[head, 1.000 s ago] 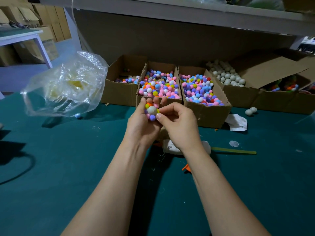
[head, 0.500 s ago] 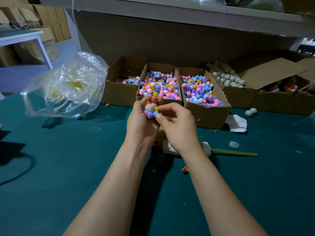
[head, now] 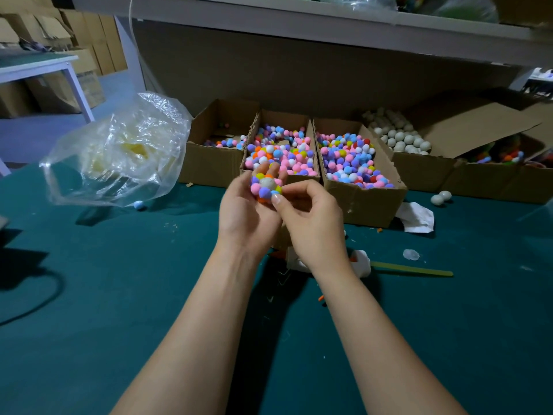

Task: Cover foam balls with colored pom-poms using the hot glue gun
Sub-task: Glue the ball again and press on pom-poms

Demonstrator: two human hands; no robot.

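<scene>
My left hand holds a foam ball ringed with pink, purple, yellow and orange pom-poms; a bare grey patch faces me. My right hand pinches the ball's lower right side with thumb and fingers. Both hands hover above the green table in front of a cardboard box of mixed pom-poms. A second pom-pom box stands to its right. Plain foam balls fill a box further right. Under my right wrist lies a white object, mostly hidden, with a glue stick pointing right from it.
A crumpled clear plastic bag sits at the left, a loose blue pom-pom under it. A nearly empty box stands left of the pom-poms. Two loose foam balls and white paper lie at right. A dark cable curves at left.
Both hands have turned the ball a little, so the bare patch sits higher and the purple pom-pom faces me. The hands stay in the same spot.
</scene>
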